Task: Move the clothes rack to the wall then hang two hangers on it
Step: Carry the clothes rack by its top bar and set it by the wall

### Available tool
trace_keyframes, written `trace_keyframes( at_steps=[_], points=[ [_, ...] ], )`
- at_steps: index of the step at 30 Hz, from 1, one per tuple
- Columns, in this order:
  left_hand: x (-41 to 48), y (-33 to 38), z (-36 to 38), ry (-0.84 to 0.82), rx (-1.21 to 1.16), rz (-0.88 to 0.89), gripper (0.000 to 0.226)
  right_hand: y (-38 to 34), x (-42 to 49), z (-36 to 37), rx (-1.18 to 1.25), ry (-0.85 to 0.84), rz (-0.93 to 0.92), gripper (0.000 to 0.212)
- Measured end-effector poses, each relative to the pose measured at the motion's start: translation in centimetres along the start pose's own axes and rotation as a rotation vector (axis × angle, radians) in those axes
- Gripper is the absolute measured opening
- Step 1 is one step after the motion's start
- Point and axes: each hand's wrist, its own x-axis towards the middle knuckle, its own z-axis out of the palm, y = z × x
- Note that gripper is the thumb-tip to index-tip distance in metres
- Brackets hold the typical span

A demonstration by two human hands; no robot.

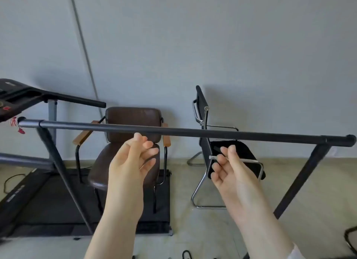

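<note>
The clothes rack's black top bar [193, 132] runs across the view from left to right, with slanted legs at the left [58, 162] and right [301, 179]. It stands in front of a pale wall [212, 46]. My left hand [133, 158] is raised just below the bar, palm up, fingers loosely curled and apart, its fingertips close under the bar. My right hand [229, 167] is held lower, below the bar, fingers apart and empty. No hanger hangs on the bar. A black hook-like shape [187, 255] shows at the bottom edge; I cannot tell what it is.
A brown padded armchair [127, 142] stands behind the rack on a treadmill [34, 191] at the left. A black chair with a chrome frame [222, 162] stands behind the rack's middle. The floor is beige tile. A dark object [350, 237] shows at the right edge.
</note>
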Motion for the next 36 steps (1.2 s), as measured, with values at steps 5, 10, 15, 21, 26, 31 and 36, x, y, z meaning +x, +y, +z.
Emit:
trace_keyframes(
  at_steps=[5,10,15,21,26,31,36],
  points=[
    [1.1,-0.7,-0.3,-0.027,0.063,-0.061,0.022,-0.1,1.3,0.7,-0.091,-0.001,-0.074,0.02],
    [1.9,-0.5,-0.3,-0.057,0.102,-0.036,0.022,-0.4,1.7,1.3,-0.127,0.016,-0.13,0.019],
    [2.7,-0.4,0.1,-0.061,0.13,-0.068,0.018,-0.6,2.5,1.7,-0.169,0.066,-0.165,0.024],
    [3.6,-0.5,0.2,-0.05,0.158,-0.028,0.018,-0.6,3.0,2.0,-0.245,0.114,-0.258,0.022],
    [3.6,-0.2,0.0,-0.018,0.165,-0.015,0.019,-0.4,3.1,2.5,-0.264,0.118,-0.296,0.022],
    [4.1,1.7,-1.0,-0.001,0.172,0.028,0.019,-0.6,3.2,4.7,-0.288,0.082,-0.303,0.023],
    [4.0,2.9,-1.4,0.024,0.151,0.049,0.018,-1.3,3.0,5.8,-0.307,0.036,-0.335,0.023]
  ],
)
